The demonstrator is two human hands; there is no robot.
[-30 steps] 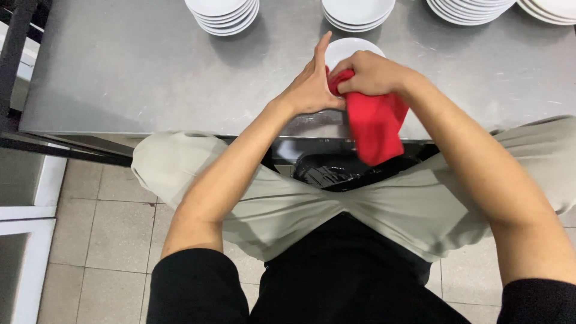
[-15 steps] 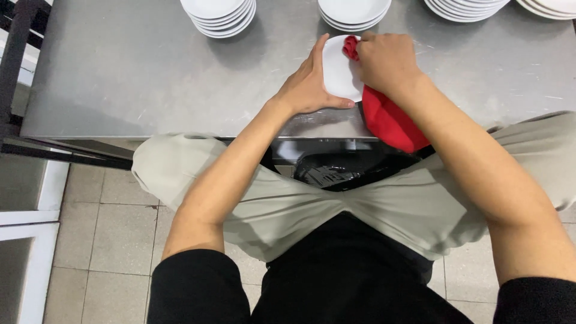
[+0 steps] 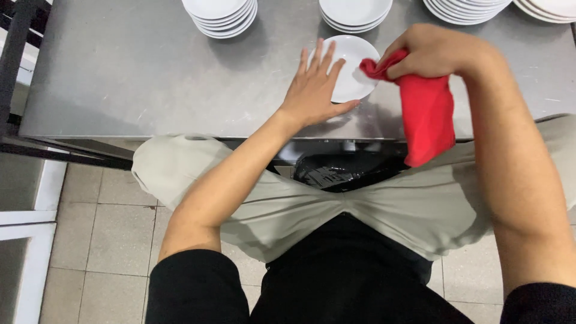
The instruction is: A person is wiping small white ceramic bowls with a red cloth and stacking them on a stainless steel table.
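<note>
Wiping was the step in hand: the left hand (image 3: 315,90), fingers spread flat, pinned the small round white ceramic plate (image 3: 346,66) to the grey steel table (image 3: 132,78). The right hand (image 3: 435,51), fingers clenched, bunched a red cloth (image 3: 427,114) at the plate's rim. The plate looked empty. A steady press seemed needed next. Stacked white plates (image 3: 221,13) stood behind.

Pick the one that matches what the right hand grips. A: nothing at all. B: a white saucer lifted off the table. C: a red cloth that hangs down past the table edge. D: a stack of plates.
C: the right hand is closed on a red cloth, whose free end hangs below the steel table edge beside the small white plate.
</note>
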